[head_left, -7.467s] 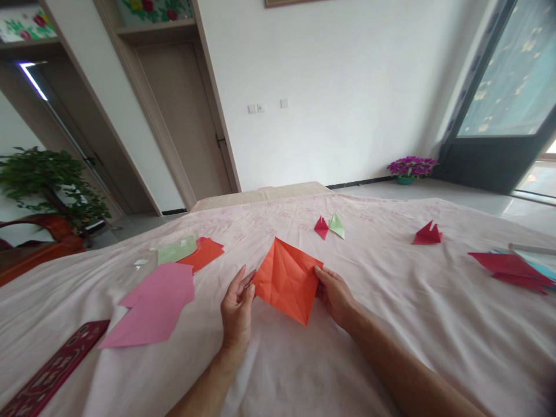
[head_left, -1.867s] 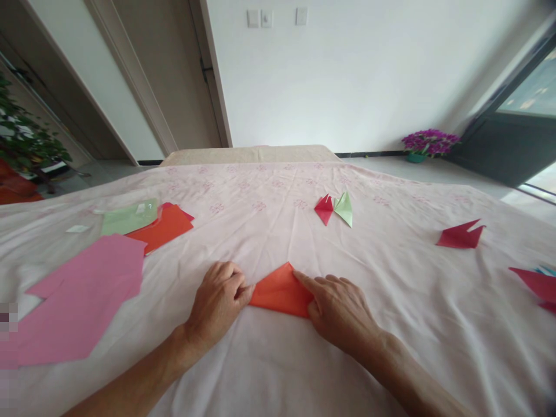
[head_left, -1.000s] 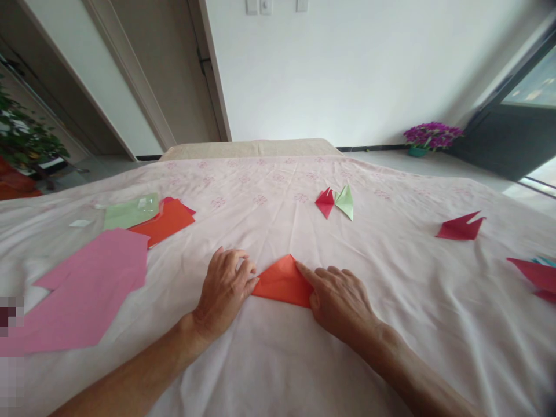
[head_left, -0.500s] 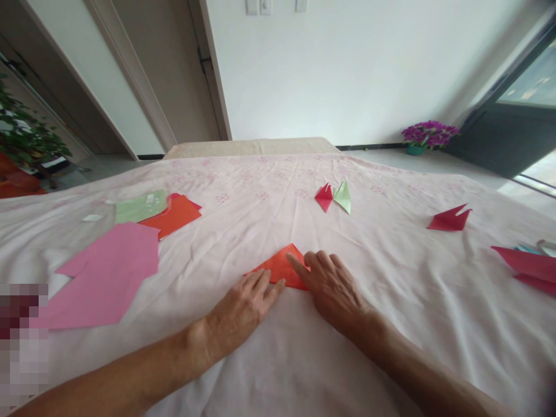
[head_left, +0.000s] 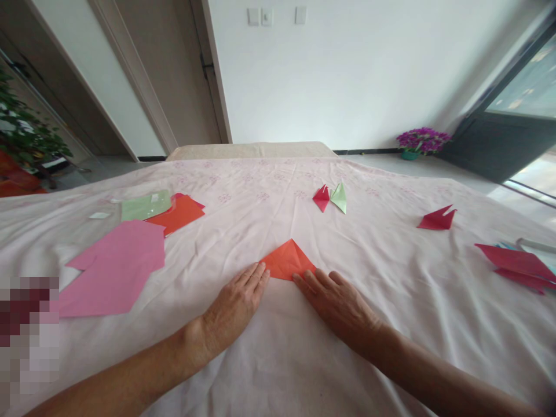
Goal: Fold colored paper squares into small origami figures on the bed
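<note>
A folded sheet of orange paper (head_left: 284,260) lies flat before me, a triangle with its peak pointing away and crease lines near the peak. On its left corner rest the fingertips of my left hand (head_left: 238,301), fingers straight and close together, the thumb hidden. My right hand (head_left: 339,298) lies over the right corner, its fingers flat and the thumb stretched along the lower edge. Neither hand lifts the paper from the cloth.
Pink paper sheets (head_left: 115,272), an orange sheet (head_left: 182,214) and a green packet (head_left: 145,205) lie left. Beyond my hands stand a red folded piece (head_left: 321,198) and a pale green one (head_left: 339,198). Red folded shapes (head_left: 438,219) (head_left: 516,263) lie right on the wrinkled tablecloth (head_left: 243,231).
My right hand has drawn back from the paper's middle to its right corner. The left hand has slid outward to the left corner, baring more of the orange paper. My view has shifted slightly.
</note>
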`<state>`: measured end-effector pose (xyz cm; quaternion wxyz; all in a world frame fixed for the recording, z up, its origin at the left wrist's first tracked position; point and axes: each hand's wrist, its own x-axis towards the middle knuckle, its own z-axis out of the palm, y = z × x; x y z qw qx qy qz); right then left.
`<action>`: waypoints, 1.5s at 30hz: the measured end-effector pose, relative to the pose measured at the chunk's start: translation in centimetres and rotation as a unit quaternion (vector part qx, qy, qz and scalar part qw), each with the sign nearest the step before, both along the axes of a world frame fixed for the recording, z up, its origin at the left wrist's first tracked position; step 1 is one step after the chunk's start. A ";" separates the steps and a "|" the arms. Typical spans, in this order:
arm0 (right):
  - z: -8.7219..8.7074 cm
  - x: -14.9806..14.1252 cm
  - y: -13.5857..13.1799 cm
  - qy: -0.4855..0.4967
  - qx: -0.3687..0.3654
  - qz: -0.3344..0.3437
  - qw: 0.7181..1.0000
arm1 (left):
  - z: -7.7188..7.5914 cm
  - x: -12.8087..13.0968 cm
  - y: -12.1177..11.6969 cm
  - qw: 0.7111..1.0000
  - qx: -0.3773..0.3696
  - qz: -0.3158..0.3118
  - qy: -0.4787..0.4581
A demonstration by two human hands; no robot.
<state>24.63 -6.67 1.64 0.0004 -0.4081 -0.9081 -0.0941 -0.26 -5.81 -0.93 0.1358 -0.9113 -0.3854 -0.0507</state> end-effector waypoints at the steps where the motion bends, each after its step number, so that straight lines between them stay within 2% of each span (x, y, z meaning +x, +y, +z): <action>1: -0.2 0.5 -0.3 -0.003 0.004 -0.005 1.000 | 0.0 -0.5 -0.1 1.000 0.000 0.007 0.000; 5: -0.7 3.1 -1.4 -0.002 0.009 -0.035 0.999 | 0.2 -2.7 -0.3 0.999 -0.011 0.035 -0.031; 8: 0.1 4.3 -1.2 0.063 -0.032 -0.091 0.993 | 0.8 -3.8 0.4 0.990 -0.063 0.054 -0.112; 13: 1.7 2.8 0.9 0.222 -0.083 -0.233 0.943 | 1.6 -2.7 2.9 0.935 -0.156 0.117 -0.297; 17: 1.3 1.0 1.6 0.276 -0.130 -0.253 0.918 | 0.8 -1.2 4.0 0.903 -0.176 0.106 -0.378; 19: 1.4 0.7 1.6 0.328 -0.160 -0.247 0.898 | 0.7 -1.1 4.1 0.872 -0.203 0.099 -0.434; 20: 1.7 0.6 1.5 0.377 -0.191 -0.238 0.874 | 0.9 -1.2 4.1 0.847 -0.225 0.096 -0.471; 21: 2.2 0.5 1.4 0.439 -0.235 -0.225 0.837 | 1.4 -1.4 4.1 0.813 -0.251 0.092 -0.517; 22: 2.8 0.5 1.4 0.509 -0.287 -0.205 0.785 | 2.1 -1.5 4.0 0.769 -0.279 0.087 -0.568; 25: 4.8 0.2 1.5 0.658 -0.427 -0.148 0.602 | 4.9 -1.8 3.7 0.605 -0.371 0.051 -0.703; 26: 5.2 0.0 1.6 0.678 -0.454 -0.143 0.560 | 5.8 -1.7 3.6 0.557 -0.405 0.040 -0.724; 27: 5.4 -0.2 1.6 0.689 -0.473 -0.146 0.530 | 6.5 -1.5 3.4 0.525 -0.437 0.043 -0.729; 29: 5.0 -0.6 1.8 0.697 -0.489 -0.167 0.497 | 7.1 -1.2 3.2 0.496 -0.476 0.084 -0.722; 31: 3.8 -1.0 2.0 0.700 -0.482 -0.181 0.495 | 6.4 -0.9 3.1 0.512 -0.473 0.154 -0.700; 32: 3.0 -1.2 2.2 0.702 -0.474 -0.180 0.500 | 5.7 -0.8 3.0 0.538 -0.451 0.188 -0.686; 33: 2.2 -1.3 2.3 0.705 -0.464 -0.176 0.507 | 5.0 -0.8 2.9 0.578 -0.410 0.219 -0.670; 34: 1.4 -1.3 2.4 0.708 -0.452 -0.171 0.515 | 4.2 -0.8 2.8 0.636 -0.342 0.236 -0.650; 35: 0.6 -1.3 2.5 0.709 -0.439 -0.169 0.525 | 3.4 -0.9 2.5 0.707 -0.245 0.236 -0.620; 37: -0.7 -1.2 2.7 0.701 -0.410 -0.187 0.553 | 2.4 -0.8 1.5 0.835 -0.071 0.178 -0.515; 38: -1.1 -1.1 2.8 0.692 -0.395 -0.203 0.569 | 2.1 -0.6 1.0 0.880 -0.017 0.136 -0.454; 39: -1.4 -1.0 2.9 0.683 -0.383 -0.220 0.582 | 2.0 -0.3 0.4 0.913 0.012 0.096 -0.396; 41: -1.7 -1.0 3.0 0.671 -0.370 -0.239 0.597 | 2.0 0.5 -0.6 0.948 0.047 0.041 -0.313; 45: -1.7 -1.0 3.1 0.666 -0.370 -0.246 0.599 | 2.0 2.0 -1.3 0.968 0.080 0.032 -0.235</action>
